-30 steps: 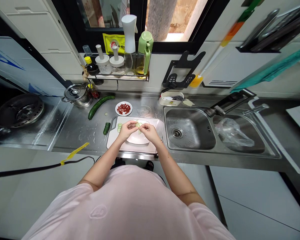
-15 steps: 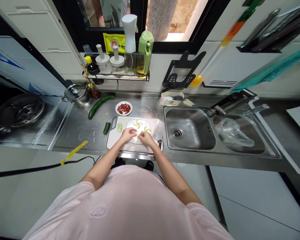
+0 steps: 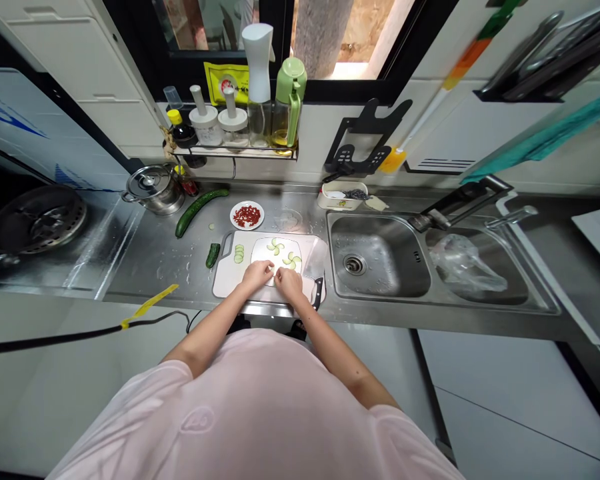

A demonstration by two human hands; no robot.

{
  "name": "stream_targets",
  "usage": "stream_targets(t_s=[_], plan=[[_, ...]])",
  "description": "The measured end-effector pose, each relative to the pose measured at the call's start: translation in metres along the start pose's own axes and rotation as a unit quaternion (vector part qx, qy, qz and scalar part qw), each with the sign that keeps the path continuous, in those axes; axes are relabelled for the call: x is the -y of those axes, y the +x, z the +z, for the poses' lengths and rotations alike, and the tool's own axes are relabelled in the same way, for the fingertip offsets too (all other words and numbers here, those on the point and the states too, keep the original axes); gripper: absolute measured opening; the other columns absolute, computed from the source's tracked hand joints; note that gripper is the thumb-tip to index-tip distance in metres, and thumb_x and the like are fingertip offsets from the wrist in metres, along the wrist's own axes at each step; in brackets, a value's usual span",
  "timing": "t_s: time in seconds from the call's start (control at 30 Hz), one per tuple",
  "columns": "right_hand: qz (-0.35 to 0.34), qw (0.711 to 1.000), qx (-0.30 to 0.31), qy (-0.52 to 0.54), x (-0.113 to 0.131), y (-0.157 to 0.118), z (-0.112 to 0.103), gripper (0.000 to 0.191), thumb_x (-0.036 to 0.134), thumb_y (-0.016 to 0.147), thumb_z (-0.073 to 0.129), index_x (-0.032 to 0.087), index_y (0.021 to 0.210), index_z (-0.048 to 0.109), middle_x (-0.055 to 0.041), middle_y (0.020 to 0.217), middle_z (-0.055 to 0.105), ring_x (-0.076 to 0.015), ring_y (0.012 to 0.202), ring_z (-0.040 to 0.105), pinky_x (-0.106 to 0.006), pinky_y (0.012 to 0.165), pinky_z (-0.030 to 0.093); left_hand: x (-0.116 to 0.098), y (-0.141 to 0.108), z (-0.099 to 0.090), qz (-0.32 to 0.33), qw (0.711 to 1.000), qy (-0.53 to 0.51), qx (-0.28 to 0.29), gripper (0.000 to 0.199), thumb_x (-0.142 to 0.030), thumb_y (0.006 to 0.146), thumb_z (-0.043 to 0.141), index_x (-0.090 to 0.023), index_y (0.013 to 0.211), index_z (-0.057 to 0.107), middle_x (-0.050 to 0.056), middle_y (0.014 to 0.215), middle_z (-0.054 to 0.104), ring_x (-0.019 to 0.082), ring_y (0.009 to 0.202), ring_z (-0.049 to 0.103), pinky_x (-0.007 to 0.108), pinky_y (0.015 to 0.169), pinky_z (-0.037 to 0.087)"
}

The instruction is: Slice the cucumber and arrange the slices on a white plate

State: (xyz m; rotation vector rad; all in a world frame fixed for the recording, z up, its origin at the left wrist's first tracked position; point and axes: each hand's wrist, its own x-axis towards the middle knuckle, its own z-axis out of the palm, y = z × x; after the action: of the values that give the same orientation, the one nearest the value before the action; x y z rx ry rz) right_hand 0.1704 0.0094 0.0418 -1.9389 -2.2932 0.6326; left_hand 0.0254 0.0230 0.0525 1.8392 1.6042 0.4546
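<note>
My left hand [image 3: 258,274] and my right hand [image 3: 289,283] are close together over the near part of a white plate [image 3: 259,249]. Fingers on both are drawn into a pinch; whatever lies between the fingertips is too small to make out. Curved cucumber slices [image 3: 275,247] form two pinwheel shapes on the plate. Beneath it lies a white cutting board [image 3: 224,279], with a row of round cucumber slices [image 3: 239,254] on its left. A knife with a broad blade and black handle [image 3: 319,293] rests at the right, beside my right hand.
Left of the board lie a cut cucumber piece [image 3: 213,255] and a long cucumber [image 3: 199,211]. Behind it stands a small dish of chopped red pieces [image 3: 247,216]. A lidded pot [image 3: 155,190] is at the back left. The sink [image 3: 380,267] borders the board's right.
My right hand has drawn slightly nearer to me, showing more of the right-hand cucumber pinwheel and the knife handle. My left hand stays nearly in place.
</note>
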Motion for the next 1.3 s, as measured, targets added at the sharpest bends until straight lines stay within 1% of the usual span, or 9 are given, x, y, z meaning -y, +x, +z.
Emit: stream_targets(t_s=[0.1, 0.2, 0.3, 0.47, 0.73, 0.87, 1.1, 1.3], plan=[[-0.009, 1.0, -0.019, 0.001, 0.0, -0.004, 0.001, 0.019, 0.024, 0.087, 0.045, 0.018, 0.093, 0.062, -0.0077, 0.088, 0.065, -0.0195, 0.085, 0.055, -0.028, 0.072, 0.031, 0.002, -0.002, 0.0, 0.029, 0.998, 0.048, -0.001, 0.026, -0.021, 0.077, 0.056, -0.021, 0.1, 0.067, 0.006, 0.084, 0.065, 0.02, 0.087, 0.055, 0.029, 0.078, 0.039], [-0.038, 0.999, -0.022, 0.01, -0.002, -0.01, -0.001, 0.021, 0.023, 0.088, 0.046, 0.02, 0.1, 0.062, -0.0065, 0.093, 0.064, -0.0191, 0.088, 0.053, -0.028, 0.074, 0.03, 0.004, -0.004, 0.0, 0.052, 0.995, 0.08, -0.006, 0.025, -0.024, 0.081, 0.054, -0.02, 0.101, 0.068, 0.008, 0.09, 0.063, 0.021, 0.092, 0.053, 0.031, 0.083, 0.039], [-0.061, 0.998, -0.01, -0.006, -0.004, -0.014, -0.002, 0.023, 0.024, 0.089, 0.045, 0.023, 0.103, 0.063, -0.0063, 0.095, 0.062, -0.0193, 0.091, 0.051, -0.028, 0.076, 0.029, 0.006, -0.005, 0.001, 0.05, 0.993, 0.11, 0.002, 0.024, -0.028, 0.083, 0.054, -0.022, 0.101, 0.069, 0.009, 0.095, 0.061, 0.021, 0.097, 0.05, 0.03, 0.083, 0.039], [-0.067, 0.997, -0.013, -0.044, -0.003, -0.016, 0.003, 0.025, 0.028, 0.092, 0.043, 0.025, 0.105, 0.064, -0.006, 0.094, 0.059, -0.0195, 0.092, 0.049, -0.029, 0.076, 0.027, 0.009, -0.006, 0.001, 0.05, 0.987, 0.154, 0.008, 0.024, -0.033, 0.085, 0.052, -0.024, 0.101, 0.068, 0.006, 0.095, 0.06, 0.019, 0.096, 0.05, 0.029, 0.082, 0.04], [-0.08, 0.994, -0.053, -0.056, -0.001, -0.018, 0.011, 0.022, 0.028, 0.091, 0.044, 0.022, 0.098, 0.064, -0.0059, 0.09, 0.059, -0.0195, 0.087, 0.048, -0.03, 0.074, 0.026, 0.009, -0.008, 0.003, 0.054, 0.985, 0.163, -0.003, 0.025, -0.035, 0.086, 0.051, -0.025, 0.101, 0.068, 0.006, 0.095, 0.06, 0.019, 0.095, 0.05, 0.028, 0.081, 0.04], [-0.084, 0.993, -0.06, -0.057, -0.001, -0.019, 0.012, 0.022, 0.028, 0.091, 0.045, 0.021, 0.098, 0.064, -0.0063, 0.091, 0.059, -0.019, 0.087, 0.047, -0.03, 0.074, 0.025, 0.008, -0.008, 0.004, 0.044, 0.986, 0.16, -0.004, 0.025, -0.036, 0.086, 0.051, -0.025, 0.1, 0.068, 0.006, 0.095, 0.06, 0.019, 0.096, 0.049, 0.028, 0.082, 0.039], [-0.095, 0.99, -0.083, -0.069, -0.002, -0.019, 0.017, 0.023, 0.028, 0.093, 0.042, 0.02, 0.094, 0.064, -0.0066, 0.088, 0.058, -0.0185, 0.084, 0.046, -0.029, 0.073, 0.024, 0.01, -0.01, 0.007, 0.046, 0.987, 0.154, -0.019, 0.024, -0.035, 0.086, 0.052, -0.024, 0.1, 0.068, 0.006, 0.093, 0.059, 0.019, 0.095, 0.049, 0.029, 0.081, 0.039], [-0.101, 0.988, -0.087, -0.078, -0.002, -0.019, 0.018, 0.025, 0.028, 0.093, 0.041, 0.019, 0.095, 0.064, -0.0072, 0.088, 0.058, -0.0183, 0.084, 0.045, -0.029, 0.072, 0.023, 0.008, -0.01, 0.007, 0.043, 0.987, 0.154, -0.016, 0.024, -0.035, 0.086, 0.051, -0.024, 0.1, 0.068, 0.007, 0.094, 0.06, 0.019, 0.096, 0.049, 0.029, 0.082, 0.039]])
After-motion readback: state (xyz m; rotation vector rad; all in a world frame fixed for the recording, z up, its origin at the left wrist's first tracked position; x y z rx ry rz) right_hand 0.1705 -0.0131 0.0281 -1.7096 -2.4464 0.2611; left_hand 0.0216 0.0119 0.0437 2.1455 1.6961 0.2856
